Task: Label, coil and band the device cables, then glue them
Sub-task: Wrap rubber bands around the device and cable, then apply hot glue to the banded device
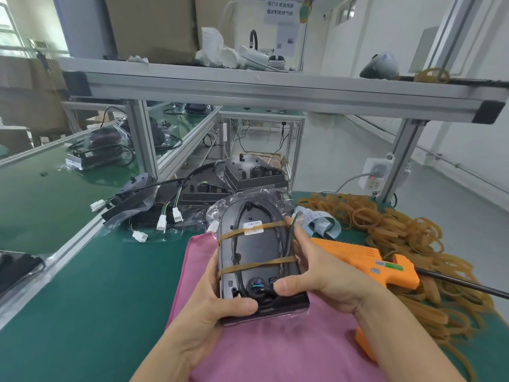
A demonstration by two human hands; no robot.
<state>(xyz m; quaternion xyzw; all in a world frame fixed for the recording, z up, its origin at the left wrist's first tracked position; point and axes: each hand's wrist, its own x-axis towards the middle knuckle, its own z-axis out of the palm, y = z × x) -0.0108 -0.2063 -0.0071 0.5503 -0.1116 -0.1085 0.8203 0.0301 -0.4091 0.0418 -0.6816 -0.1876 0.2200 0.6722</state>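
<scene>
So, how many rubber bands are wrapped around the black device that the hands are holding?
2. One rubber band crosses the device near its far end, over the white label. The other band crosses lower down, nearer the thumbs. The underside is hidden.

A pink cloth lies spread on the green bench mat. An aluminium shelf on metal posts crosses the upper view. On it stand cardboard boxes, white plastic parts and a dark rounded helmet-like object. A white power strip with a red light is fixed to the right post. Paper notices with printed characters hang behind the shelf. More cardboard boxes sit far left.
</scene>
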